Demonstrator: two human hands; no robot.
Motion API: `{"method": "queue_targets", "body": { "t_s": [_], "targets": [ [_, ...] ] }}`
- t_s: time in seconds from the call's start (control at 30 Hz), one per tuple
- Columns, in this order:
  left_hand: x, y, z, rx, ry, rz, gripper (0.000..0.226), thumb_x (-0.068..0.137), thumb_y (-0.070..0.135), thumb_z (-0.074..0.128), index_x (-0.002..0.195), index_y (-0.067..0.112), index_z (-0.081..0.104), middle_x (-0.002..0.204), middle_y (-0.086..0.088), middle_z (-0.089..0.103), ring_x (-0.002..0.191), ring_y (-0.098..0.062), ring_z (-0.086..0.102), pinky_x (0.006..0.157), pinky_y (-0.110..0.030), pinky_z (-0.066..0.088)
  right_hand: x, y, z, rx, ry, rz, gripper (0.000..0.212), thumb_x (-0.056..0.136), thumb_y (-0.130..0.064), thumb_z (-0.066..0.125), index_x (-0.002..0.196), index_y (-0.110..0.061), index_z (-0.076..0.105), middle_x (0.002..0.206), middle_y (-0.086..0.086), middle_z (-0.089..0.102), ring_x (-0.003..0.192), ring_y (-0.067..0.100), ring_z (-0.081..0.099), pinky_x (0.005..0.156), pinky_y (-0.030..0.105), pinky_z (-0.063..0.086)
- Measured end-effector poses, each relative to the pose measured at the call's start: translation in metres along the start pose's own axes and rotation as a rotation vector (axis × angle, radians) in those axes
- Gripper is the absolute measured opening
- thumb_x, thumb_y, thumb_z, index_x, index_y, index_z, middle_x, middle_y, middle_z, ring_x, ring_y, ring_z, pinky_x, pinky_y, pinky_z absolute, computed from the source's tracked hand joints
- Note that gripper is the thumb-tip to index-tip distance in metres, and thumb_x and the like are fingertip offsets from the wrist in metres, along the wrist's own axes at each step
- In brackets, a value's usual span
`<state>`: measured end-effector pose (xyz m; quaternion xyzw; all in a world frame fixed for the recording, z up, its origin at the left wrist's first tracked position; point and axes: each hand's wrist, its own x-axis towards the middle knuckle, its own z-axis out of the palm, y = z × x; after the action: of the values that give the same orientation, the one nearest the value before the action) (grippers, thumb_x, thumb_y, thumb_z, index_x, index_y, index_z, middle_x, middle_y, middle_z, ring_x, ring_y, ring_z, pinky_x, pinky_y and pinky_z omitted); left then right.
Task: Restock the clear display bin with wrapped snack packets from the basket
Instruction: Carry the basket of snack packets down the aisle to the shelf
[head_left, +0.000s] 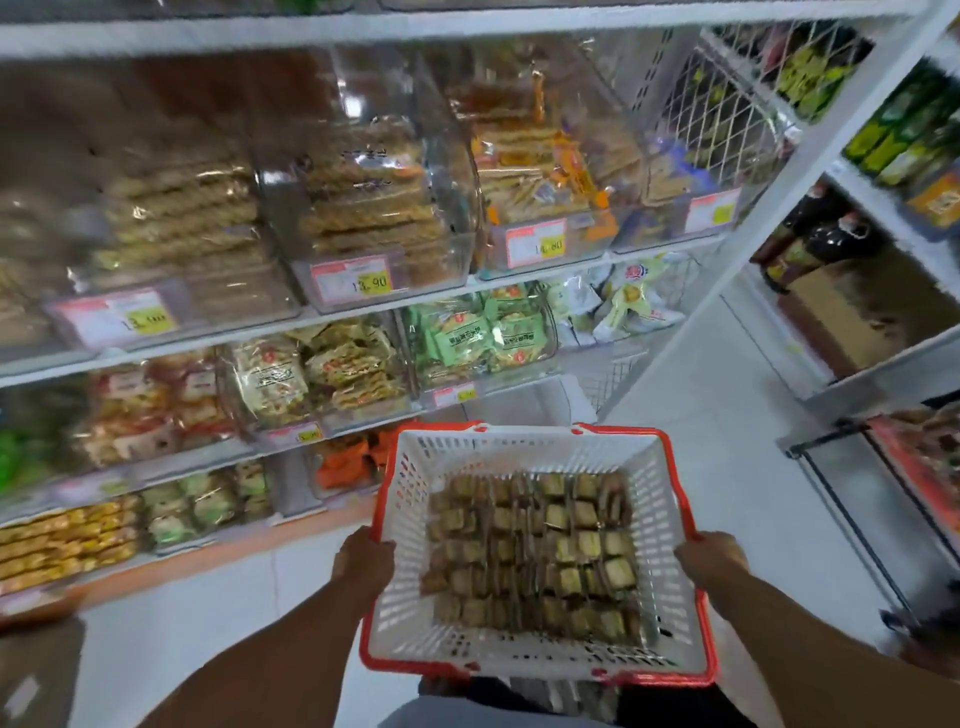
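White perforated basket (655, 499) with red rim, held level before the shelving, its floor covered by rows of clear-wrapped brown and green snack packets (535, 551); clear display bins (363, 197) stocked above.

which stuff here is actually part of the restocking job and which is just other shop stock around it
Part of the job:
- white basket with red rim
- wrapped snack packets in it
- left hand and right hand, gripping its sides
- clear display bins on the shelf; which one gets refilled isn't clear

Just around:
- price tags
- green packets
- dark bottles
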<state>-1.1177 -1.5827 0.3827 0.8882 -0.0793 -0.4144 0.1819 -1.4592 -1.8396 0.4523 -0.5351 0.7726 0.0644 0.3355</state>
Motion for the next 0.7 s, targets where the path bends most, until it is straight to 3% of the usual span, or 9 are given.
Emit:
{"method": "queue_targets", "body": {
  "t_s": [0.1, 0.2, 0.33, 0.43, 0.6, 0.7],
  "targets": [
    [-0.006, -0.001, 0.012, -0.041, 0.054, -0.058, 0.030, 0.094, 0.029, 0.064, 0.119, 0.012, 0.069, 0.110, -0.017, 0.074, 0.096, -0.036, 0.070, 0.082, -0.037, 0.057, 0.028, -0.016, -0.001, -0.067, -0.077, -0.063, 0.023, 0.086, -0.001, 0.061, 0.101, 0.012, 0.071, 0.099, 0.029, 0.071, 0.094, 0.042, 0.069, 0.073, 0.042, 0.055],
    [-0.011, -0.003, 0.032, -0.037, 0.093, -0.124, 0.033, 0.096, 0.031, 0.062, 0.121, 0.010, 0.068, 0.112, -0.016, 0.073, 0.099, -0.037, 0.070, 0.085, -0.040, 0.058, 0.062, -0.022, 0.001, -0.114, -0.135, -0.128, 0.018, 0.085, 0.000, 0.062, 0.094, 0.014, 0.069, 0.094, 0.030, 0.070, 0.084, 0.040, 0.067, 0.067, 0.039, 0.049],
    [-0.017, -0.008, 0.070, -0.061, 0.161, -0.221, 0.033, 0.096, 0.030, 0.060, 0.122, 0.010, 0.066, 0.116, -0.017, 0.071, 0.104, -0.037, 0.068, 0.087, -0.039, 0.056, 0.116, -0.023, 0.015, -0.217, -0.226, -0.179, 0.008, 0.086, 0.000, 0.062, 0.081, 0.006, 0.063, 0.079, 0.021, 0.062, 0.073, 0.032, 0.058, 0.065, 0.035, 0.044],
    [-0.012, -0.015, 0.103, -0.119, 0.194, -0.279, 0.029, 0.096, 0.028, 0.063, 0.119, 0.010, 0.066, 0.116, -0.018, 0.071, 0.105, -0.038, 0.067, 0.088, -0.040, 0.055, 0.156, -0.018, 0.038, -0.311, -0.255, -0.203, 0.011, 0.088, -0.004, 0.062, 0.085, 0.006, 0.066, 0.081, 0.019, 0.061, 0.073, 0.030, 0.057, 0.065, 0.033, 0.043],
    [0.031, -0.039, 0.161, -0.164, 0.194, -0.306, 0.021, 0.094, 0.025, 0.066, 0.111, 0.012, 0.070, 0.105, -0.016, 0.074, 0.093, -0.036, 0.068, 0.075, -0.037, 0.054, 0.212, -0.003, 0.094, -0.346, -0.234, -0.188, 0.008, 0.087, -0.005, 0.062, 0.094, -0.004, 0.067, 0.079, 0.011, 0.066, 0.064, 0.025, 0.060, 0.048, 0.023, 0.039],
    [0.072, -0.060, 0.195, -0.155, 0.155, -0.320, 0.022, 0.094, 0.018, 0.062, 0.114, 0.014, 0.070, 0.094, -0.010, 0.073, 0.083, -0.032, 0.067, 0.066, -0.030, 0.048, 0.246, 0.009, 0.138, -0.352, -0.220, -0.175, 0.013, 0.088, -0.004, 0.061, 0.095, -0.005, 0.070, 0.079, 0.012, 0.068, 0.067, 0.028, 0.064, 0.048, 0.024, 0.041]
  ]
}}
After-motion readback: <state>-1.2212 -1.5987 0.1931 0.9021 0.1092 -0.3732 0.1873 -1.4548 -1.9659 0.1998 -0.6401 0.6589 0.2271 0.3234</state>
